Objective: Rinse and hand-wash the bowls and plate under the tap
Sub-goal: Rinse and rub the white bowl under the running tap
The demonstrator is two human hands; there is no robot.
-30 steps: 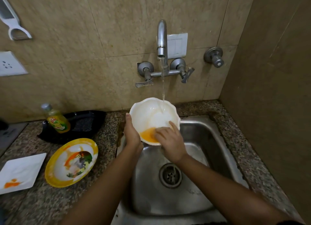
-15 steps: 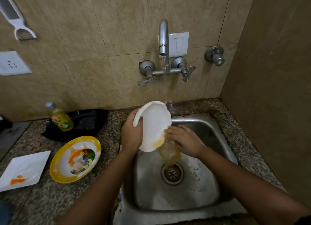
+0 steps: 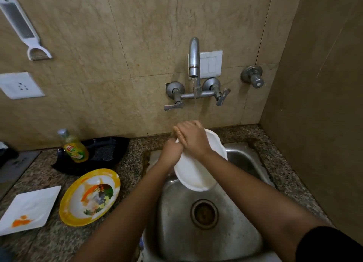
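A white bowl (image 3: 196, 169) is tilted over the steel sink (image 3: 241, 232), its outside facing me. My left hand (image 3: 170, 150) holds its left rim. My right hand (image 3: 193, 138) lies over the bowl's upper edge, fingers curled round the rim, wet with orange-tinted water. The tap (image 3: 194, 59) runs above them. On the counter to the left sit a yellow-rimmed picture bowl (image 3: 89, 197) and a white square plate (image 3: 29, 209) with an orange smear.
A yellow dish-soap bottle (image 3: 73, 147) stands in front of a black tray (image 3: 104, 153) at the back left. A side valve (image 3: 253, 78) projects from the wall on the right. A wall stands close on the right. The drain (image 3: 204, 213) sits mid-sink.
The bowl was tipped and its orange water poured down the drain. It has since turned with its outside toward me, and my right hand has moved from its lower edge up over its top rim.
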